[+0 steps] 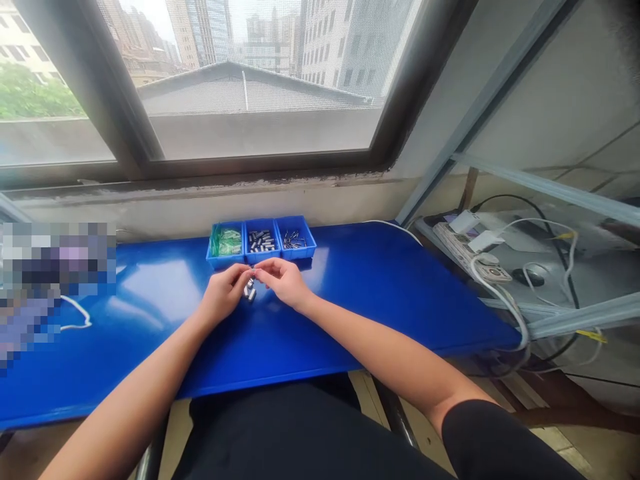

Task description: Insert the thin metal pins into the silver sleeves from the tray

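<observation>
Midway, I'd guess: left hand (pixel 224 289) and right hand (pixel 289 283) pinching a tiny part (pixel 253 269), loose cylinders (pixel 252 294) out, middle bin (pixel 264 256) well stocked.

A tiny piece (pixel 253 271) (mostly hidden, its shape unclear) is pinched where the left hand (pixel 226 290) meets the right hand (pixel 287 283); short silvery cylinders (pixel 252 294) lie loose on the blue tabletop (pixel 370 300) nearby.

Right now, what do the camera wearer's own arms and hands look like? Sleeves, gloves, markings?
Left hand and right hand: no gloves. Left forearm and right forearm: uncovered, with no watch, cable or marking visible. Plain black sleeve on the right arm, ending near the elbow; any left sleeve is out of frame.
</observation>
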Tool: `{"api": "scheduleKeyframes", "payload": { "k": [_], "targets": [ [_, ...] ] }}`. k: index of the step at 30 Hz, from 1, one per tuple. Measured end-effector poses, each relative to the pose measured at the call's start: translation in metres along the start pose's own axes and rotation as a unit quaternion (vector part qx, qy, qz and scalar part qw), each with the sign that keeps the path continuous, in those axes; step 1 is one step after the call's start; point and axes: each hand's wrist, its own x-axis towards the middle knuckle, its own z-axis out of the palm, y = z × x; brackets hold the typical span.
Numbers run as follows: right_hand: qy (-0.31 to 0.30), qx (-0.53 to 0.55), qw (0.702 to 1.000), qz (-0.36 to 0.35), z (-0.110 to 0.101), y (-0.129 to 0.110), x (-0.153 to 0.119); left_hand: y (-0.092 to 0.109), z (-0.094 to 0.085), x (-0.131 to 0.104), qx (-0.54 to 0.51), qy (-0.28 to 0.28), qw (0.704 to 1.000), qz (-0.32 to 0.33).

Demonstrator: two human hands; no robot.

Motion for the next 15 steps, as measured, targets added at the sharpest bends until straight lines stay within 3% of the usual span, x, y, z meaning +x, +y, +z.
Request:
{"api": "scheduleKeyframes", "payload": {
  "k": [7,15],
  "targets": [
    [0.020,0.012,1.000,0.018,-0.0010,-0.0019,0.0023,0.0007,0.0013,0.0001,-0.025,0.011,0.999,0.018],
    [-0.002,-0.010,1.000,0.001,0.0002,-0.0012,0.0000,-0.0042,0.0007,0.0003,0.005,0.004,1.000,-0.003]
  ]
}}
